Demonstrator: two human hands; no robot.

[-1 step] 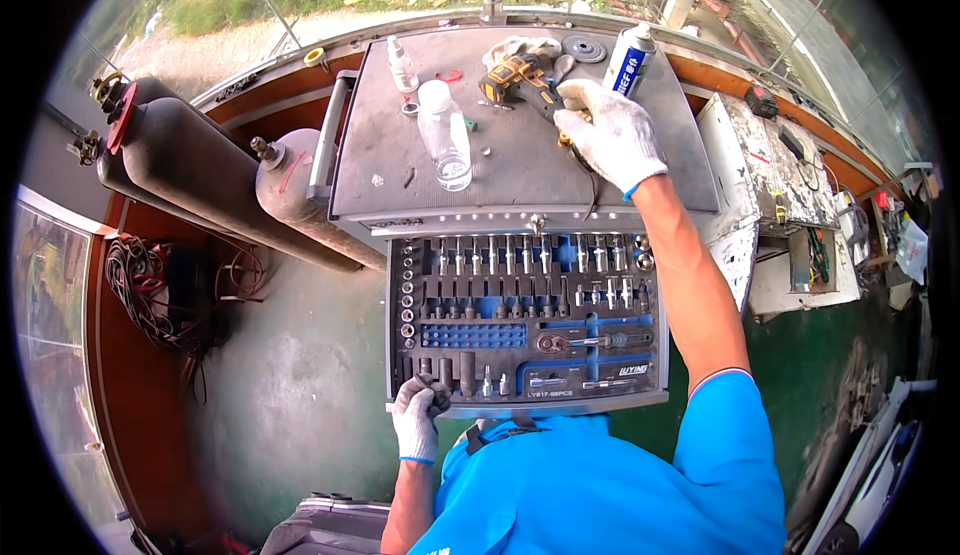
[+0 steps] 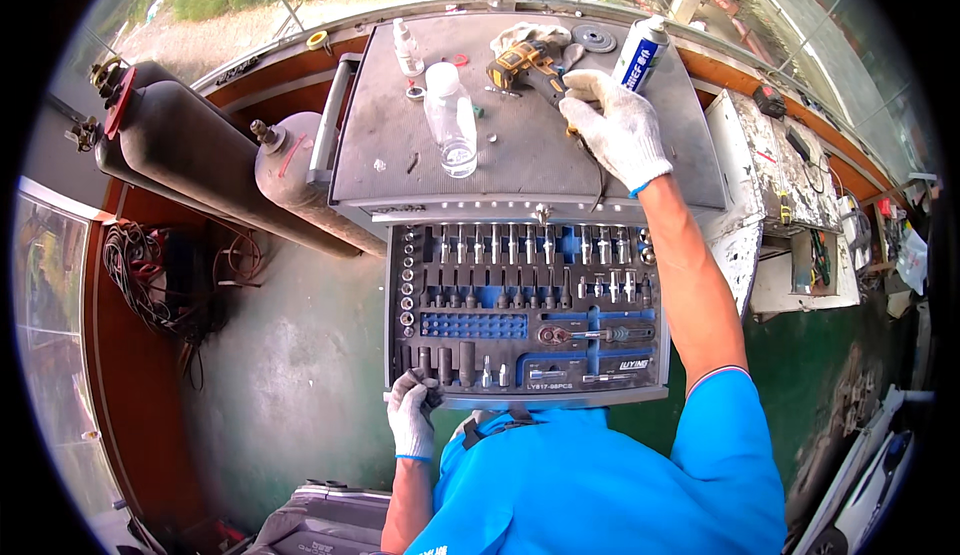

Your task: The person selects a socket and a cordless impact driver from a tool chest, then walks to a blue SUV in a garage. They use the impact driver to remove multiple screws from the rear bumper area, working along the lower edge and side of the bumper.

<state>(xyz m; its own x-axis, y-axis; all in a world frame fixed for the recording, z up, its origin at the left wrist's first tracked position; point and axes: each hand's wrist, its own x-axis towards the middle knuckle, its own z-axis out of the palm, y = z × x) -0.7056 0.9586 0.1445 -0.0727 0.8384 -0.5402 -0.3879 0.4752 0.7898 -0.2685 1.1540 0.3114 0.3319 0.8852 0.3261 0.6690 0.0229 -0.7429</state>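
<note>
A tool cabinet [image 2: 370, 170] stands before me with its socket-set drawer [image 2: 600, 396] pulled out. My left hand [image 2: 410, 415], in a white glove with dark, grimy fingertips, curls over the drawer's front left corner. Beside those fingers stand several dark deep sockets [image 2: 445, 366]. Over the cabinet top is my right hand [image 2: 622, 130], also gloved, its thumb and fingers apart by the handle end of a yellow-and-black cordless drill [image 2: 523, 63]. Part of that handle is hidden under the hand. A blue-and-white spray can [image 2: 640, 55] stands just beyond it. In the drawer lies a ratchet wrench [image 2: 590, 335].
On the cabinet top stand a clear bottle [image 2: 452, 120] and a small white spray bottle [image 2: 407, 50]; a grey disc [image 2: 594, 38] lies farther back. Gas cylinders [image 2: 190, 155] lean at left, near coiled cables [image 2: 150, 275]. At right is a worn white workbench [image 2: 775, 160].
The view has shifted a little, so the cabinet top sits slightly higher and farther right in the picture. Both hands keep their places against the drawer and the drill.
</note>
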